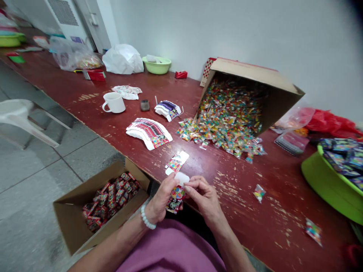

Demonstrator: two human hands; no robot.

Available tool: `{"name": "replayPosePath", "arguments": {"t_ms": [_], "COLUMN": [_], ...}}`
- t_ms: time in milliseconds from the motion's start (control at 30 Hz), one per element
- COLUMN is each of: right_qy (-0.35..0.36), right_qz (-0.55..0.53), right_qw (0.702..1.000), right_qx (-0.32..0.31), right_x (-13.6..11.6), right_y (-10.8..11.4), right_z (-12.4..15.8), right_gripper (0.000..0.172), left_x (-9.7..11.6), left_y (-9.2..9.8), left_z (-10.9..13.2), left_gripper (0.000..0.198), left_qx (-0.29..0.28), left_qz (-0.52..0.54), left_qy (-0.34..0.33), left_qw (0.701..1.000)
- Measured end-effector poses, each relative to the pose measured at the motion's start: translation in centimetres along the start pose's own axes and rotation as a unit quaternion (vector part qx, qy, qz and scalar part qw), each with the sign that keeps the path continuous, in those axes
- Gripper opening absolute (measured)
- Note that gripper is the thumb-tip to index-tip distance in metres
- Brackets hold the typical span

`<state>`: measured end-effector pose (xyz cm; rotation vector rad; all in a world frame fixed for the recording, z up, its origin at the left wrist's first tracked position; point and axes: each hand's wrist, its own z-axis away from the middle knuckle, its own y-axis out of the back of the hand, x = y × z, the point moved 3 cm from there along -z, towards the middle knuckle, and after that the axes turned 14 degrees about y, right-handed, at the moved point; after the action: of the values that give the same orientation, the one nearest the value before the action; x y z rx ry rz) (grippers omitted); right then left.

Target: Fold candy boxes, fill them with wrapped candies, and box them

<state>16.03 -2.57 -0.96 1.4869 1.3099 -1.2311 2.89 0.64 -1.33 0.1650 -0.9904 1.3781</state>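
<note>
Over the red-painted table's front edge, my left hand [160, 198], with a white beaded bracelet, and my right hand [202, 198] both pinch a small colourful printed card packet [178, 192] with a white tab on top. Just beyond them lies a similar printed card [177, 161]. Two stacks of printed card sheets [149, 133] sit farther up the table. A tipped cardboard box [252, 77] spills several small colourful candy packets [227, 121]. By my left hand, an open cardboard box [76, 211] holds red packets [110, 200].
The worn red table [241, 181] runs along a white wall. A white mug [114, 102], green basins [326, 177] [156, 65], plastic bags [123, 59], and loose packets [259, 193] stand on it. A white plastic chair [19, 117] stands on the tiled floor at left.
</note>
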Motion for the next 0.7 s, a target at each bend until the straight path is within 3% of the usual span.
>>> {"name": "replayPosePath", "arguments": {"t_ms": [133,233,300,400,500,567,700], "right_qy": [-0.065,-0.057,-0.023,0.098,0.182,0.161,0.093], "right_qz": [-0.039,-0.017,0.016,0.128,0.186,0.171,0.174], "right_qw": [0.997,0.997,0.998,0.986,0.961,0.965,0.977], "right_qx": [0.024,-0.040,-0.049,-0.032,-0.095,-0.115,-0.080], "right_x": [-0.1,-0.6,-0.9,-1.7,-2.4,-2.5,-2.3], "right_y": [0.1,-0.2,-0.1,0.4,0.1,0.0,-0.1], "right_z": [-0.8,-0.9,-0.8,-0.9,-0.9,-1.0,-1.1], "right_gripper": [0.044,0.029,0.019,0.012,0.013,0.016,0.016], "left_x": [0.7,1.2,1.4,1.5,1.4,1.3,1.1], "left_y": [-0.2,-0.2,-0.1,0.0,0.2,0.2,0.1], "left_z": [0.4,0.6,0.8,0.8,0.7,0.6,0.6], "left_gripper": [0.037,0.048,0.056,0.063,0.061,0.058,0.054], "left_qx": [-0.010,-0.011,-0.023,-0.056,-0.046,-0.024,-0.006], "left_qz": [-0.059,-0.078,-0.062,-0.007,0.026,0.014,-0.029], "left_qy": [-0.049,-0.053,-0.037,0.009,0.040,0.034,-0.013], "left_qw": [0.997,0.995,0.997,0.998,0.998,0.999,0.999]}}
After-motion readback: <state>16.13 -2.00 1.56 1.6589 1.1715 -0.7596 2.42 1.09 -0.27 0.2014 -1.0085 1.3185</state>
